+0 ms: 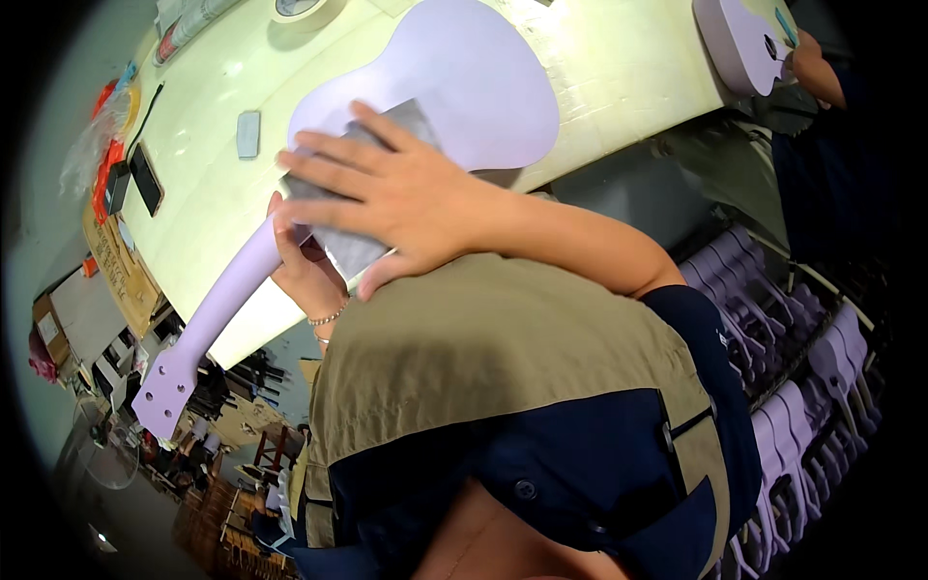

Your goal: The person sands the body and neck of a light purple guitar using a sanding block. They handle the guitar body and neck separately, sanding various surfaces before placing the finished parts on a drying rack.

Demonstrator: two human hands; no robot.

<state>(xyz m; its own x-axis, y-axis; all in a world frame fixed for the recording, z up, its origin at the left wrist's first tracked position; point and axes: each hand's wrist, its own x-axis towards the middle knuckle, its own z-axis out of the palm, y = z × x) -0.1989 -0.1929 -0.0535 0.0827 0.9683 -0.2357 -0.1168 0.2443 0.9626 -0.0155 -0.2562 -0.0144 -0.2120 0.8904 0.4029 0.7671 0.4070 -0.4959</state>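
A pale purple ukulele (474,82) lies back up on the table, its neck slanting down to the lower left past the table edge. At the neck's base my left hand (307,275) is closed round it, with part of the fingers hidden. A bracelet circles that wrist. Flat over a grey sheet that looks like sandpaper (353,249) rests my right hand (387,188), its fingers spread and stretched. The sheet lies across the lower part of the body where the neck joins; the hand covers much of it.
On the pale table (208,203) are a small grey block (248,134), a phone (146,180) and a tape roll (305,12). A co-worker's hand (815,70) touches another purple ukulele (739,43) at the far right. Racks of purple instruments (783,425) stand at the lower right.
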